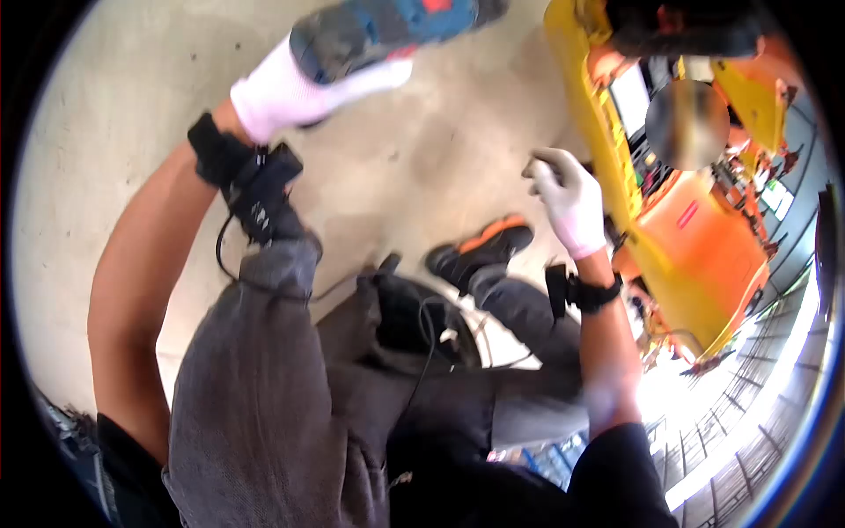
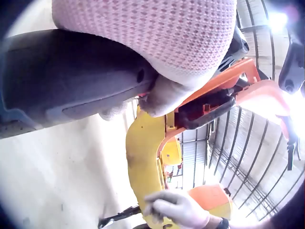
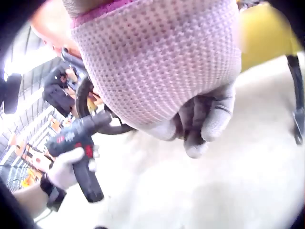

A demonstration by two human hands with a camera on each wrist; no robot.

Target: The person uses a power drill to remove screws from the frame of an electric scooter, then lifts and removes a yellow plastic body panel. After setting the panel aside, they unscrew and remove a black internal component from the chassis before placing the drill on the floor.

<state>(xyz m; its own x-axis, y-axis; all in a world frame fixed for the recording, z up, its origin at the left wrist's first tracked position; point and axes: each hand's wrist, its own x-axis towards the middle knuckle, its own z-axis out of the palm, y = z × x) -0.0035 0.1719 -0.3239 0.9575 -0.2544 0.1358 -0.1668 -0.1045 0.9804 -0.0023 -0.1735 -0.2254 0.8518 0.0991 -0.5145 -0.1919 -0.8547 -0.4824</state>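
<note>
A blue and black cordless drill (image 1: 378,37) is held in my gloved left hand (image 1: 290,92), at the top of the head view. The right wrist view shows this drill (image 3: 71,136) from the side, with the left hand's fingers wrapped round its handle and the chuck pointing away from the hand. My right hand (image 1: 570,202), in a white and pink knit glove with greyish fingertips, hangs beside the yellow machine frame (image 1: 616,167). Its fingers are loosely curled, and nothing shows between them. In the right wrist view, the glove (image 3: 162,71) fills the upper middle.
Orange panels (image 1: 695,229) and a round disc (image 1: 688,123) belong to the machine on the right. Pale concrete floor (image 1: 422,150) lies below the hands. A black and orange shoe (image 1: 484,251) stands near the middle. Another person (image 3: 59,88) is in the background. Cables run across my lap.
</note>
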